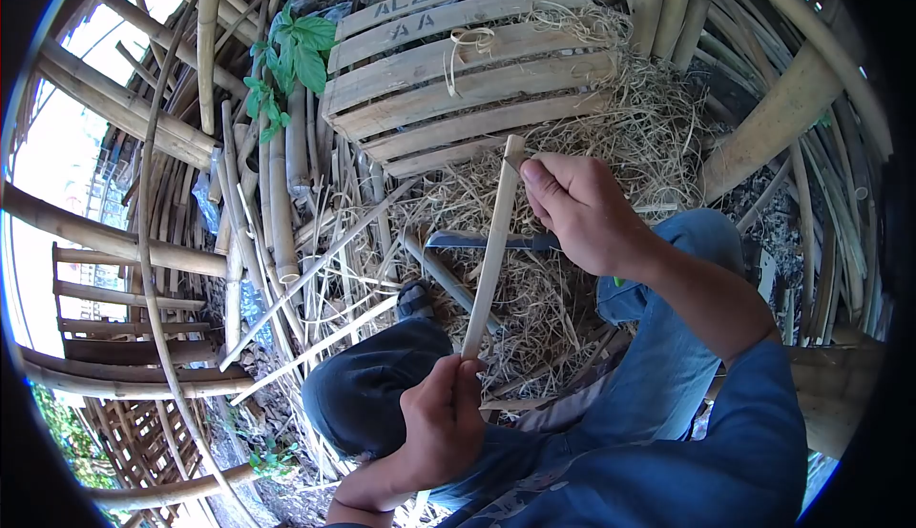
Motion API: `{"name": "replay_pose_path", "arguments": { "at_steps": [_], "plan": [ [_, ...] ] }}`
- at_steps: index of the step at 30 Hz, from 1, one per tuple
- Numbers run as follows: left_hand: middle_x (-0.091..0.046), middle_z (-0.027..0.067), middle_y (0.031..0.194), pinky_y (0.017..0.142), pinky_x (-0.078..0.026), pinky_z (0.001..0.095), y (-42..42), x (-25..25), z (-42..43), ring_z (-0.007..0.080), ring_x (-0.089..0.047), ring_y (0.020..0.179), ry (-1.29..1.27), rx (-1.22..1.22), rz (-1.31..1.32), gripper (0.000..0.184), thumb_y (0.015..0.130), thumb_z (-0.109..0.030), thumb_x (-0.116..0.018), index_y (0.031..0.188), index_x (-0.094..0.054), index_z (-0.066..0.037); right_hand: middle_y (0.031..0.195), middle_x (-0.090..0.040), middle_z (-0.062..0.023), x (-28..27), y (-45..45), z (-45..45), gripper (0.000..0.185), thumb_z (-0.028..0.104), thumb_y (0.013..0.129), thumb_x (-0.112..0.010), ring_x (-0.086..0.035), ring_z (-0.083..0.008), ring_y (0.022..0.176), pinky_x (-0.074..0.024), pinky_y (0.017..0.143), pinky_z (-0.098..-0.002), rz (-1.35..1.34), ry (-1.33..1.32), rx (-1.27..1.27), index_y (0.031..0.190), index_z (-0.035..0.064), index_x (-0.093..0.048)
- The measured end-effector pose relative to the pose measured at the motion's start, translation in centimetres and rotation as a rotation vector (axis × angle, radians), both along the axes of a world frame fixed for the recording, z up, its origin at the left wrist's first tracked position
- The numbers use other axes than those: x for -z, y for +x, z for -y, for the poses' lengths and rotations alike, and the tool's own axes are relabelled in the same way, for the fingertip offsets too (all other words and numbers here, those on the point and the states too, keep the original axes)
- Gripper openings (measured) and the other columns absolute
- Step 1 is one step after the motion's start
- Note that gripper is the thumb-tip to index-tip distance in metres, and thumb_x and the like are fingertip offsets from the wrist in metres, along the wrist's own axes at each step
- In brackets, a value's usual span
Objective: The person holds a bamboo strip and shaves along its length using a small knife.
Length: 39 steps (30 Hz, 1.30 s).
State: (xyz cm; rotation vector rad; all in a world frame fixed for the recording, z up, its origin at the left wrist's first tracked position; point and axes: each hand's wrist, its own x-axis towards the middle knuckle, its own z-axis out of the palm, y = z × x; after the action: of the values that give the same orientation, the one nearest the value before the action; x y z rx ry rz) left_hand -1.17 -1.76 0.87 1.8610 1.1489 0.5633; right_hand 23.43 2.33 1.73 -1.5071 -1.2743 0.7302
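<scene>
Left hand (444,415) closed tight round low end of pale flat stick (494,242). Stick leans up between knees, over curly scraps (534,323). Right hand (590,211) has thumb and finger pinched by stick's top end; maybe small dark bit between them, hard to tell. Long dark blade (491,240) behind stick. Wood crate (468,70) past scraps, "ALZA" on slat.

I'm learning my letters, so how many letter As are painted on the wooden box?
4: one A starts the top word, another ends it, and two sit side by side on the slat below. Shavings on the box might hide more.
</scene>
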Motion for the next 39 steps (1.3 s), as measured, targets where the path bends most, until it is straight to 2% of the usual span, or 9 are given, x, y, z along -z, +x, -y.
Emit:
{"name": "replay_pose_path", "arguments": {
  "at_steps": [3, 8, 11, 15, 24, 31, 37, 39],
  "plan": [
    [-0.056, 0.0119, 0.059, 0.045, -0.042, 0.0289, 0.1, -0.1, 0.0, 0.0177, -0.055, 0.046, 0.005, 0.007, -0.014, 0.007, 0.093, -0.004, -0.056, 0.090, -0.059, 0.002, 0.051, -0.050, -0.0134, 0.3, 0.1, 0.0, 0.037, 0.018, 0.100, -0.046, -0.050, -0.0236, 0.044, -0.0383, 0.047, -0.0383, 0.053, 0.021, 0.006, 0.070, -0.0024, -0.052],
    [-0.057, 0.0132, 0.061, 0.045, -0.042, 0.0306, 0.2, 0.1, 0.0, 0.0204, -0.056, 0.046, 0.057, -0.001, -0.038, 0.007, 0.093, -0.004, -0.057, 0.090, -0.059, 0.002, 0.052, -0.052, -0.0180, 0.8, -0.3, 0.3, 0.035, 0.018, 0.099, -0.047, -0.056, -0.0360, 0.048, -0.0389, 0.046, -0.0434, 0.164, 0.046, 0.032, 0.072, -0.0020, -0.053],
    [-0.057, 0.0142, 0.062, 0.045, -0.042, 0.0313, 0.3, 0.3, 0.0, 0.0224, -0.056, 0.047, 0.119, 0.003, -0.050, 0.006, 0.092, -0.003, -0.057, 0.090, -0.059, 0.002, 0.053, -0.052, -0.0186, 0.5, -0.6, 0.4, 0.034, 0.019, 0.099, -0.047, -0.057, -0.0381, 0.050, -0.0394, 0.046, -0.0444, 0.189, 0.076, 0.081, 0.073, -0.0018, -0.054],
    [-0.058, 0.0150, 0.064, 0.044, -0.042, 0.0315, 0.3, 0.1, 0.1, 0.0243, -0.057, 0.048, 0.158, 0.001, -0.070, 0.005, 0.090, -0.001, -0.059, 0.090, -0.058, 0.004, 0.053, -0.052, -0.0185, 0.2, -0.7, 0.5, 0.033, 0.019, 0.099, -0.047, -0.057, -0.0381, 0.050, -0.0397, 0.046, -0.0448, 0.155, 0.006, 0.078, 0.075, -0.0012, -0.054],
    [-0.059, 0.0166, 0.065, 0.043, -0.043, 0.0341, 0.2, 0.4, 0.7, 0.0285, -0.058, 0.048, 0.224, 0.030, -0.056, 0.006, 0.087, 0.001, -0.061, 0.091, -0.058, 0.005, 0.052, -0.051, -0.0185, 1.3, -1.1, 0.4, 0.032, 0.018, 0.099, -0.046, -0.056, -0.0387, 0.049, -0.0395, 0.045, -0.0455, 0.212, 0.089, 0.114, 0.074, -0.0009, -0.054],
    [-0.059, 0.0164, 0.063, 0.043, -0.043, 0.0341, 0.1, 0.0, 0.6, 0.0286, -0.058, 0.048, 0.236, 0.038, -0.035, 0.004, 0.088, 0.000, -0.060, 0.091, -0.060, 0.003, 0.053, -0.051, -0.0201, 0.5, -1.1, 0.5, 0.033, 0.017, 0.099, -0.045, -0.056, -0.0404, 0.051, -0.0399, 0.048, -0.0465, 0.166, 0.032, 0.050, 0.074, -0.0022, -0.053],
    [-0.058, 0.0155, 0.062, 0.044, -0.043, 0.0324, -0.2, -0.1, 0.3, 0.0258, -0.058, 0.047, 0.164, 0.025, -0.043, 0.004, 0.089, -0.001, -0.059, 0.090, -0.060, 0.003, 0.054, -0.052, -0.0202, 0.5, -0.7, 0.4, 0.035, 0.017, 0.099, -0.044, -0.057, -0.0394, 0.052, -0.0409, 0.050, -0.0458, 0.148, -0.027, 0.004, 0.073, -0.0031, -0.053],
    [-0.050, 0.0006, 0.055, 0.044, -0.033, 0.0221, -0.2, 0.2, 0.3, 0.0039, -0.044, 0.049, 0.160, 0.016, 0.015, 0.015, 0.095, -0.003, -0.052, 0.085, -0.059, 0.005, 0.054, -0.052, -0.0200, 0.2, -0.7, 0.4, 0.035, 0.017, 0.099, -0.044, -0.057, -0.0387, 0.052, -0.0411, 0.050, -0.0453, 0.135, -0.054, -0.002, 0.072, -0.0033, -0.053]
  ]
}}
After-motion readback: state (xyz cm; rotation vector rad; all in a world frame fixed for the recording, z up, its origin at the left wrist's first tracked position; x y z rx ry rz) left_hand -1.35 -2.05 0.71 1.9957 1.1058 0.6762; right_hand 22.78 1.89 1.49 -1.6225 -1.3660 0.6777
